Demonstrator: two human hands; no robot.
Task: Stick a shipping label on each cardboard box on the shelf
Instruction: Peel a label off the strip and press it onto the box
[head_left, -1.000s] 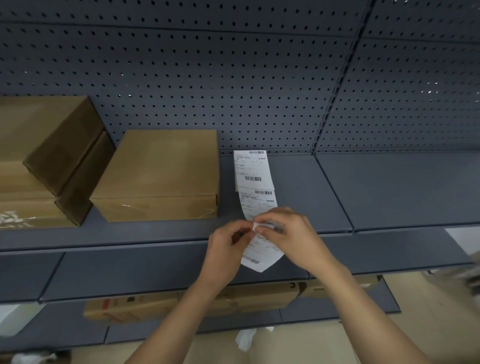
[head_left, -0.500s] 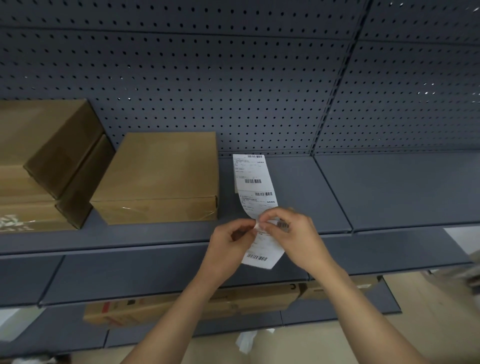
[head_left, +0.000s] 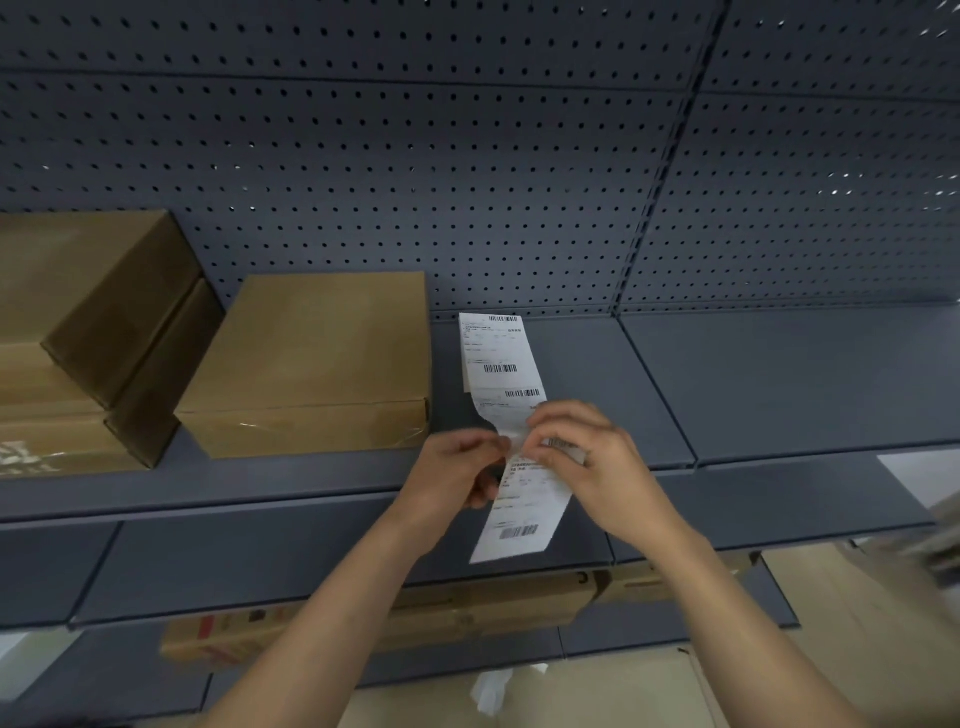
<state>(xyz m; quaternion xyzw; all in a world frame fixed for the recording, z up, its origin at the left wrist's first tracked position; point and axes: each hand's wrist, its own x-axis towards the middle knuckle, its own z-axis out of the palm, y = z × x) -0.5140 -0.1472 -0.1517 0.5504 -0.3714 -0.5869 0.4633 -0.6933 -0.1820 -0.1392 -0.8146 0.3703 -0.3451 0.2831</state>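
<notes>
Your left hand (head_left: 452, 475) and right hand (head_left: 602, 457) meet on the strip (head_left: 519, 519) of labels, both with fingers curled and pinching it. The left fingertips (head_left: 496, 446) nip its left edge and the right fingers (head_left: 550, 423) curl over its right side. The pinch point is blurred, so it cannot be told whether a label is lifted from its backing there. Above your fingers the strip runs up and back to lie flat on the shelf (head_left: 779, 389), with its far end close to the pegboard (head_left: 467, 182). Below your fingers one label hangs free in front of the shelf's front edge. Only barcodes can be made out; the rest of the print is too small to read. Left of your left fingertips, on the same shelf, sits a flat box (head_left: 322, 353), just beside the strip's far end and apart from it, with clear tape across its front face. Further left, a stack (head_left: 88, 312) of boxes is cut off by the frame edge, so their count is uncertain. Below your wrists a lower box (head_left: 493, 605) is partly hidden by both forearms, and its markings are blurred. Between your forearms a white scrap (head_left: 491, 691) lies lower down and cannot be identified.
</notes>
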